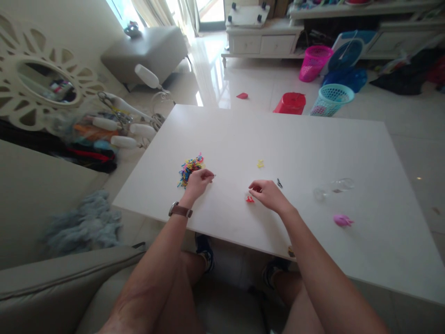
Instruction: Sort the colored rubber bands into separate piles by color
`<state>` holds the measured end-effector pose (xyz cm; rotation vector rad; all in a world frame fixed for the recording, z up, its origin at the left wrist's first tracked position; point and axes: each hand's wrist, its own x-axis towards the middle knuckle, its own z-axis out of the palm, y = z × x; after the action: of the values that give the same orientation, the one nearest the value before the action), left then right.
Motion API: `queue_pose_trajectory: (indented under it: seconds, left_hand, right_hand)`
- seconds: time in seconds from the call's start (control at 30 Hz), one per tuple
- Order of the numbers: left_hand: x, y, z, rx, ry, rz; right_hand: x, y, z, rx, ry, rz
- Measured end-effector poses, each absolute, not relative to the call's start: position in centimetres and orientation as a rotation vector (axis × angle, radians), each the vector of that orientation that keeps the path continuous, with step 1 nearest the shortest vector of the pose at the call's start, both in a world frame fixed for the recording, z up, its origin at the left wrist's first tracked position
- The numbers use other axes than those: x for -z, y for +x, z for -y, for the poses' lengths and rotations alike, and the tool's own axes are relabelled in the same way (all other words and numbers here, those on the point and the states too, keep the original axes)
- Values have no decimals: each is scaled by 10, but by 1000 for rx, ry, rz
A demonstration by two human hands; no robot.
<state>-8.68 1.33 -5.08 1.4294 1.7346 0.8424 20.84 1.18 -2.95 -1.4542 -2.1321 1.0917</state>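
Observation:
My left hand (pixel 201 180) is closed in a pinch at the right side of a heap of small multicoloured pieces (pixel 190 168). A tiny dark piece (pixel 214 176) sticks out from its fingertips. A brown-strapped watch (pixel 181 210) is on the left wrist. My right hand (pixel 264 191) has its fingertips drawn together just above a few small red pieces (pixel 250 200). What those fingers hold, if anything, I cannot make out. Several yellow pieces (pixel 260 163) lie beyond the right hand, and a few black pieces (pixel 279 183) lie to its right.
On the white table (pixel 222 134), a clear plastic bottle (pixel 335 188) lies on its side at the right, with a pink object (pixel 342 220) nearer. A small yellowish-brown object (pixel 291 251) sits at the front edge. Beyond stand a red bin (pixel 291 103) and a light-blue basket (pixel 332 99).

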Motion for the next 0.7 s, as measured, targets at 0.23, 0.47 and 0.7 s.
queue_pose_trajectory:
  seconds: [0.23,0.47,0.7]
  left_hand:
    - [38,-11,1,-905,1350,-1281]
    - [46,4,7,-909,1313,-1232]
    - [49,-6,2,-885,1344,-1347]
  right_hand:
    - [22,190,-7,-1178,-1195,1856]
    - [27,195,-7,-1076,-1251,1919]
    - [31,209,-17,-974,-1417,1876]
